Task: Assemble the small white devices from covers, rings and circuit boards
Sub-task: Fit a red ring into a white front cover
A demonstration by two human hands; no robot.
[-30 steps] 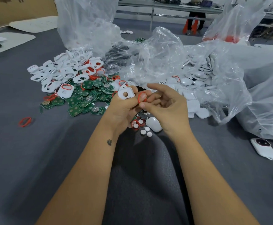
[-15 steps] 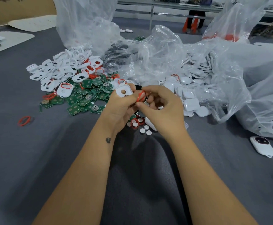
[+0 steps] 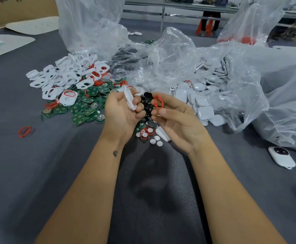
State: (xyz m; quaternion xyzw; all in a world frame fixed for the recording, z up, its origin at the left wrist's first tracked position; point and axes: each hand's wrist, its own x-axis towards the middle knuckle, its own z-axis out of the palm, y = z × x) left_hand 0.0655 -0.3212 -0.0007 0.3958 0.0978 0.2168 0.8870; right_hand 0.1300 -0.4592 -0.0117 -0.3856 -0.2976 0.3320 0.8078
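My left hand (image 3: 120,113) holds a white cover (image 3: 130,100) edge-on between thumb and fingers. A red ring (image 3: 158,102) is pinched upright in the fingers of my right hand (image 3: 177,124), a short gap to the right of the cover. Between and below the hands lie black round parts (image 3: 148,107), small white discs (image 3: 155,140) and a red ring. Green circuit boards (image 3: 83,110) are heaped left of my left hand, with a pile of white covers (image 3: 64,78) behind them. One cover (image 3: 69,97) there carries a red ring.
Clear plastic bags (image 3: 170,59) stand behind the hands; the right one spills white shells (image 3: 205,110). A loose red ring (image 3: 24,132) lies on the grey table at left. A finished white device (image 3: 281,157) rests at right. A person's legs and an orange stool show far back.
My hands have drawn apart. The cover has turned edge-on in my left hand, and the red ring has moved right with my right hand, away from the cover.
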